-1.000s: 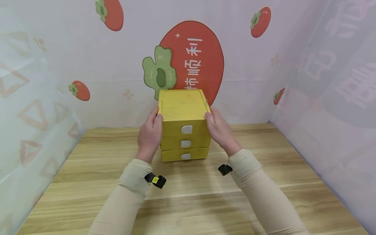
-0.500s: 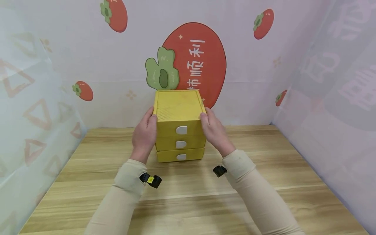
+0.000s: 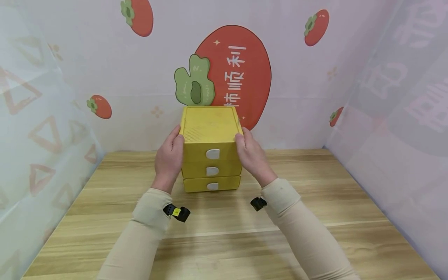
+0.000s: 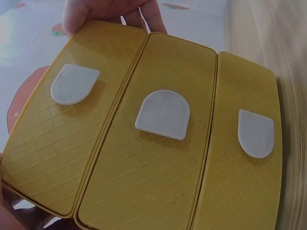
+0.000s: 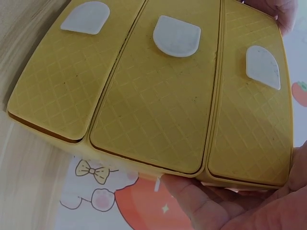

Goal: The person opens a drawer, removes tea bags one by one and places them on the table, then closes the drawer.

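yellow drawer box (image 3: 211,125): left hand (image 3: 169,157) and right hand (image 3: 254,154) grip opposite sides.

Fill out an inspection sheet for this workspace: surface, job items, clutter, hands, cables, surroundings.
Surface: flat, light wood-grain tabletop.
Job items: yellow, boxy three-drawer unit, apparently plastic, upright, fronts facing the wearer; white D-shaped handles, one per drawer. No drawer pulled far out.
Clutter: nothing seen.
Hands: left hand grips one side of the unit, right hand the opposite side; beige sleeves, a small black device at each cuff.
Cables: nothing seen.
Surroundings: pale backdrop behind, printed with red fruits; pale printed sheets on both sides.
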### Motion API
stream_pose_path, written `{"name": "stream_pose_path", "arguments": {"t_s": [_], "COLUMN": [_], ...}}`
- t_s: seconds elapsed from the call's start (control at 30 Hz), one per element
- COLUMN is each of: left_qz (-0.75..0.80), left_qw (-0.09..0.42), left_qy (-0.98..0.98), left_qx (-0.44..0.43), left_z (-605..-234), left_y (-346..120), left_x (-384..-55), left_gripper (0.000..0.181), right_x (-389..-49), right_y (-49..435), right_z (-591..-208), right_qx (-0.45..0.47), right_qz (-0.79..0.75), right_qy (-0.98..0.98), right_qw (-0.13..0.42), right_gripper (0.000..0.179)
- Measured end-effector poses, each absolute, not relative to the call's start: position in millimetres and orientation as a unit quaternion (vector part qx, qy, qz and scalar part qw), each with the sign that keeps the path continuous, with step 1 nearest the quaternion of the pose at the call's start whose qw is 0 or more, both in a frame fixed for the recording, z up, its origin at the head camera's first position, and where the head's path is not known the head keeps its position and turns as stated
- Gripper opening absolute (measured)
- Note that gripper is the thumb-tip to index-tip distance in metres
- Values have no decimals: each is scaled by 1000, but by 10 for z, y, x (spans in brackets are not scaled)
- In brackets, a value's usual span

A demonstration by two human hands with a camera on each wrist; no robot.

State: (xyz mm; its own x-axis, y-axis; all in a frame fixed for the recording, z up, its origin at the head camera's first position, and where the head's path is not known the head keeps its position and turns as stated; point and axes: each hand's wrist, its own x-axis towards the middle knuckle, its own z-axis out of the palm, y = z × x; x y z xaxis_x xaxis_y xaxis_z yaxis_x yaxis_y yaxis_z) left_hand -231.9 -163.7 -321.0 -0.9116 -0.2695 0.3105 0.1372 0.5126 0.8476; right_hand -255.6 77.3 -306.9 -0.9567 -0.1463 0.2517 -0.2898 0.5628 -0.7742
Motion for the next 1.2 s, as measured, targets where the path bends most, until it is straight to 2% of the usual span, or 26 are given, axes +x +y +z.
{"name": "stream_pose_path", "arguments": {"t_s": [0.67,1.2], "left_qz": [-502,-576], "left_qw": [234,155], "left_qy": [-831,-802], "left_qx": [41,30], "left_z": [-3229,-3143], "left_y": [-1686,-1802], "left_x": [-2331,-2337], "left_gripper": [50,46], "right_x": [-2551,-2555], "right_y": [681,703], "right_z": [-3061,-3043], "right_qx": [124,117], "right_qz": [453,440], "right_qy": [-878,-886], "right_qw": [92,81], "right_gripper": [60,65]}}
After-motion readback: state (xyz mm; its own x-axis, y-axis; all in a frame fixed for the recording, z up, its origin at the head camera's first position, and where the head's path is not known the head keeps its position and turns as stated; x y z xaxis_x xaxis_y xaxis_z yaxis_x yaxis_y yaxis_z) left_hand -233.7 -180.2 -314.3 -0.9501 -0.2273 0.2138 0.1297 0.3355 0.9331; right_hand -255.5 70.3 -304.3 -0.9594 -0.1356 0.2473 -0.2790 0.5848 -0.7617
